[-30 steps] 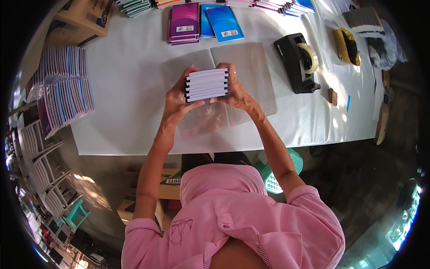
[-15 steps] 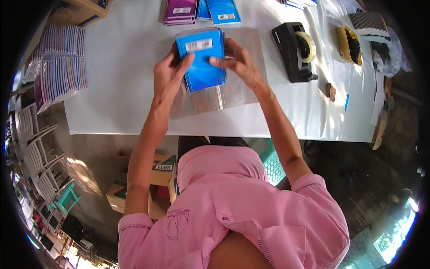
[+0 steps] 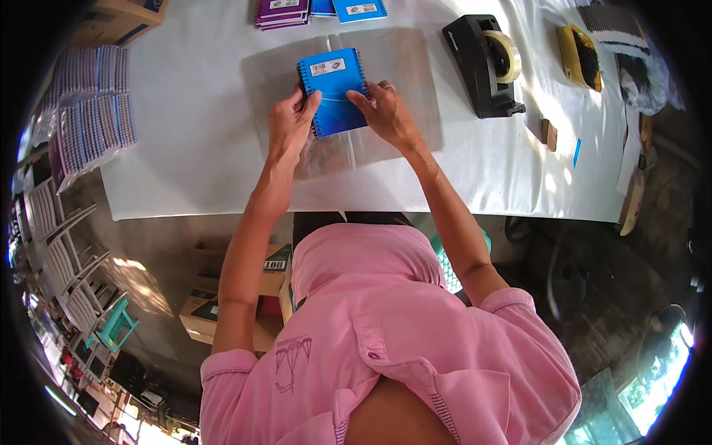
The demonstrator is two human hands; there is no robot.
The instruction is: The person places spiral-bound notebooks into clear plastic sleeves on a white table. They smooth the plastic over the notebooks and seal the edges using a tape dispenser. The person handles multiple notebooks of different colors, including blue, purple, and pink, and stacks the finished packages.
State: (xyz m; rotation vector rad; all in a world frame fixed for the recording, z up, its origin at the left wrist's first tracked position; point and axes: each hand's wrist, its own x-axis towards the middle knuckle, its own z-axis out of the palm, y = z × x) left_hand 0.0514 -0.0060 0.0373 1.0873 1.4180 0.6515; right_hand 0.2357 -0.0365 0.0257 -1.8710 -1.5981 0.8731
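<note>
A blue spiral-bound notebook (image 3: pixel 332 87), with a white label near its far edge, is held upright-facing between my two hands above the table. It may be the top one of a small stack; what lies beneath is hidden. My left hand (image 3: pixel 291 124) grips its left side, thumb on the cover. On the right side, my right hand (image 3: pixel 387 115) holds it the same way, thumb pressed on the cover and fingers around the edge. Under the notebook, clear plastic bags or sheets (image 3: pixel 411 74) lie spread on the table.
Purple notebooks (image 3: pixel 282 11) and blue notebooks (image 3: pixel 361 9) lie at the far edge. A black tape dispenser (image 3: pixel 475 70), a yellow container (image 3: pixel 577 55) and a small wooden block (image 3: pixel 549 135) are to the right. Bundled spiral notebooks (image 3: pixel 93 111) stand left, beside a cardboard box (image 3: pixel 119 21).
The blue notebook's edges look neater, where layers stuck out before. Both hands have shifted slightly along its sides, and the table items appear higher in view.
</note>
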